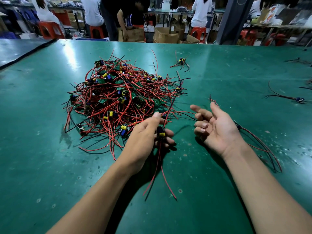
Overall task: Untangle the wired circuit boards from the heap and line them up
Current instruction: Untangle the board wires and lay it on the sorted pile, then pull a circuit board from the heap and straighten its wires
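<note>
Bright overhead glare on the table, edges bowed, background blurred.

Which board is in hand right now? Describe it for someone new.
On the green table, look right of the big red-and-black wire heap, at its near edge. The left hand pinches one small board there. Unlike the heaped boards, it is held in fingers, its wires trailing toward the camera.

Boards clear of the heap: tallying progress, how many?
4 boards: one in the left hand, one behind the right hand, one beyond the heap, one far right. Right edge may hide more.
</note>
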Demonstrator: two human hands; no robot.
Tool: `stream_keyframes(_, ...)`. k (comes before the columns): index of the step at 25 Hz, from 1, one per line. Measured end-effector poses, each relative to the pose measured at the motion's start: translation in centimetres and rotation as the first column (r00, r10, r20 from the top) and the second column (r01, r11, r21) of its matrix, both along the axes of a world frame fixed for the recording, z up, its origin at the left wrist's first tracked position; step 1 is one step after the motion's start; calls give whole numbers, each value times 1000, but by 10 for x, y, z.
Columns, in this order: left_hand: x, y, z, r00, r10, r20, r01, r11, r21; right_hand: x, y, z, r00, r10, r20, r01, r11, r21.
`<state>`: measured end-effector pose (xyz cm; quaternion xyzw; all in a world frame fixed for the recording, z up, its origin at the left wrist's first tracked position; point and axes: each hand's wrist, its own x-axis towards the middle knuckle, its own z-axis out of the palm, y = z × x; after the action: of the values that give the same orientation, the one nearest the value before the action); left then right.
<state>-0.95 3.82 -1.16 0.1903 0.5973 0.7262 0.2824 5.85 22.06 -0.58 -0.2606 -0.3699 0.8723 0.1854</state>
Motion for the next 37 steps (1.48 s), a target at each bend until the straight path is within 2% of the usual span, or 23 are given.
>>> stream_keyframes(2, -3, 0, 2, 993, 6, 114, -10, 999, 40, -2, -2, -1, 999, -6, 32, 4, 999, 36)
stream_keyframes(4, -5, -1, 2, 989, -2, 149, -7, 998, 61, -4, -5, -2, 998, -11, 59, 5, 996, 89)
stream_keyframes(7, -6, 0, 1, 991, -8, 135, -1, 998, 60, -3, -18, -3, 995, 19, 102, -54, 934, 353)
stream_keyframes(9, -6, 0, -1, 992, -17, 125, 8, 998, 67, -3, -36, -6, 986, 75, 146, -147, 802, 579)
stream_keyframes(11, -6, -1, -2, 993, -44, 106, 37, 997, 71, -3, -56, -9, 974, 78, 214, -219, 581, 784)
stream_keyframes(12, -4, -3, -2, 993, -68, 96, 62, 996, 61, -4, -63, -11, 973, 45, 224, -218, 476, 852)
stream_keyframes(13, -3, -2, -1, 991, -92, 92, 88, 995, 44, -4, -67, -12, 977, 8, 212, -197, 411, 890)
stream_keyframes(14, -2, -2, 0, 990, -109, 95, 107, 994, 26, -4, -68, -11, 981, -17, 194, -172, 394, 903)
stream_keyframes(17, -1, 5, 2, 989, -129, 68, 131, 991, -28, -2, -62, -7, 981, -72, 182, -136, 421, 897)
stream_keyframes(20, 1, 8, 3, 986, -130, 106, 136, 989, -54, -1, -48, -4, 961, -227, 156, -68, 353, 933)
stream_keyframes(23, 5, 3, 2, 995, -94, -18, 92, 992, -91, 5, -25, -1, 897, -422, 130, -10, 274, 962)
stream_keyframes(26, 4, 1, 1, 991, 4, -136, -19, 993, -113, 13, -4, -2, 803, -568, 180, -64, 218, 974)
stream_keyframes(28, 2, 1, 2, 992, 46, -120, -58, 993, -101, 14, 0, -7, 743, -624, 243, -192, 150, 970)
stream_keyframes(29, 1, 2, 2, 995, 65, -81, -71, 994, -84, 14, -1, -9, 732, -635, 246, -238, 99, 966)
stream_keyframes(31, 0, 2, 3, 995, 96, 13, -95, 994, -47, 9, -7, -12, 799, -581, 158, -187, 10, 982)
stream_keyframes(32, -1, 2, 3, 993, 101, 56, -99, 995, -32, 7, -12, -13, 846, -520, 121, -141, 1, 990)
stream_keyframes(34, -2, 3, 3, 989, 102, 111, -100, 995, -20, 3, -21, -17, 897, -417, 148, -152, 24, 988)
stream_keyframes(37, -4, 4, 3, 986, 88, 141, -85, 996, -24, 1, -20, -23, 870, -426, 248, -243, 65, 968)
